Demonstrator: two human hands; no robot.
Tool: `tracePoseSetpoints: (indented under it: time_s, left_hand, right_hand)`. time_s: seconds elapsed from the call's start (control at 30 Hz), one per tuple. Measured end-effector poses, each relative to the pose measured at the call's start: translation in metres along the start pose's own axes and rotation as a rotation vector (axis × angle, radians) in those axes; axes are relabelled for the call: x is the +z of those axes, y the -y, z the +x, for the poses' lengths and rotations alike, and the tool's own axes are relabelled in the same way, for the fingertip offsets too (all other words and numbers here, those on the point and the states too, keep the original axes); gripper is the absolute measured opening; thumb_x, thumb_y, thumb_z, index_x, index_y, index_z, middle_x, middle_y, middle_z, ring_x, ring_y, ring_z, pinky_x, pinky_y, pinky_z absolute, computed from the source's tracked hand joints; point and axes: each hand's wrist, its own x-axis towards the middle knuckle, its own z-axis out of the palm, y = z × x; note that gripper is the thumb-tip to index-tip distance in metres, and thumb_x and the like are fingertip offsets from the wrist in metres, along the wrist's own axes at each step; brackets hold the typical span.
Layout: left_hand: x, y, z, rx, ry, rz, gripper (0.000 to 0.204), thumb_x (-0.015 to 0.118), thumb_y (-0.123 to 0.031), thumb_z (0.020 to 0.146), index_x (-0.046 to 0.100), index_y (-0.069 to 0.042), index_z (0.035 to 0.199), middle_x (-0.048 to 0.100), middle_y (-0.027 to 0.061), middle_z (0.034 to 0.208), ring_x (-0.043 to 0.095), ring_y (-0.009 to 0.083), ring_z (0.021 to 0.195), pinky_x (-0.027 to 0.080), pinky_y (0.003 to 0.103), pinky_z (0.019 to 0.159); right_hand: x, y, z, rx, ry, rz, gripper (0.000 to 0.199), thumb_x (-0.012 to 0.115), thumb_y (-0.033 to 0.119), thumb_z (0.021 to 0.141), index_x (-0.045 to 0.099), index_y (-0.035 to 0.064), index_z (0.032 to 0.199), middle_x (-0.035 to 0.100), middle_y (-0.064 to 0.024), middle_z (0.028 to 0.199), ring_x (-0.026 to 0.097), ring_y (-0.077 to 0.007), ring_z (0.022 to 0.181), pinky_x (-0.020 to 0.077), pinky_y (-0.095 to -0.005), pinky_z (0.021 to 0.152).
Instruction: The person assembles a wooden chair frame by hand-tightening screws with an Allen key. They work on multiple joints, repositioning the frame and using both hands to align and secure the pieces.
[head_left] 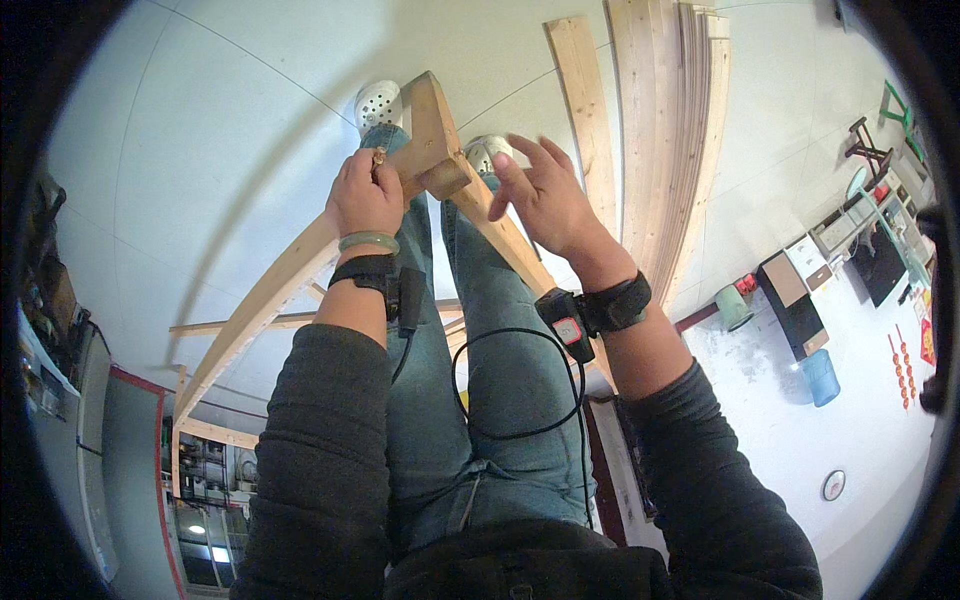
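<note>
A pale wooden frame point(290, 270) stands in front of my legs, its beams meeting at a thick corner block point(445, 178). My left hand point(368, 200) is closed beside this joint, on its left. A small brownish thing point(378, 157) pokes out at the fingertips, too small to name. To the right of the joint, my right hand point(550, 200) hangs with its fingers apart and holds nothing. One beam point(505, 245) slopes away from the block below the right hand, in front of my leg. Another beam point(428, 115) reaches up between my white shoes point(377, 103).
A single board point(584, 105) lies on the tiled floor, next to a stack of long boards point(660, 130). A black cable point(457, 375) loops over my jeans. Farther right are a green bin point(733, 312), a blue water jug point(820, 380) and a folding stool point(868, 145).
</note>
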Motion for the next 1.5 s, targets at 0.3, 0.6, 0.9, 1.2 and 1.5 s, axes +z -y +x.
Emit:
tracePoseSetpoints:
  time_s: [0.3,0.6,0.9,1.2,1.5]
  left_hand:
    - [0.0,-0.001,-0.002,0.008,-0.04,-0.033,0.017,0.048,-0.019,0.081,0.056,-0.006,0.088,0.06,0.0137,0.089,0.057,0.034,0.084,0.045,0.042,0.071]
    - [-0.003,-0.007,0.008,-0.175,0.133,-0.076,0.019,0.052,-0.022,0.079,0.059,-0.009,0.091,0.062,0.0132,0.086,0.059,0.0331,0.08,0.047,0.041,0.069]
    - [-0.014,-0.024,0.067,0.039,0.521,-0.326,0.029,0.051,-0.029,0.088,0.062,-0.007,0.104,0.065,0.0097,0.087,0.06,0.0155,0.081,0.045,0.029,0.073]
    - [0.013,-0.025,0.124,-0.676,0.704,-0.97,0.03,0.049,-0.033,0.089,0.059,-0.005,0.091,0.057,0.005,0.068,0.052,0.0113,0.055,0.041,0.026,0.048]
    - [0.005,-0.037,0.101,0.042,1.007,-0.369,0.039,0.062,-0.031,0.083,0.059,0.0,0.107,0.063,0.0039,0.094,0.056,0.012,0.088,0.041,0.026,0.085]
  right_hand:
    - [0.031,-0.006,0.11,0.281,0.063,0.409,0.067,0.019,0.05,0.093,0.065,0.0018,0.1,0.055,-0.0245,0.114,0.041,-0.0297,0.121,0.0266,-0.0362,0.102]
    - [0.0,0.022,0.009,0.019,0.017,0.461,0.045,0.041,0.037,0.093,0.066,-0.0001,0.088,0.061,-0.0187,0.1,0.052,-0.0276,0.106,0.0375,-0.0368,0.094]
    - [0.039,-0.049,0.03,0.318,-0.009,0.493,0.056,0.032,0.046,0.091,0.068,0.0028,0.093,0.055,-0.0246,0.113,0.05,-0.0334,0.109,0.0364,-0.0364,0.093]
    - [0.008,0.018,0.111,-0.168,-0.217,0.474,0.044,0.036,0.037,0.091,0.063,0.0038,0.097,0.064,-0.0198,0.088,0.056,-0.0344,0.098,0.04,-0.0396,0.09]
    - [0.022,-0.021,-0.008,0.043,-0.195,-0.198,0.042,0.044,0.039,0.087,0.069,0.0052,0.084,0.064,-0.0199,0.09,0.051,-0.0325,0.107,0.0363,-0.038,0.095]
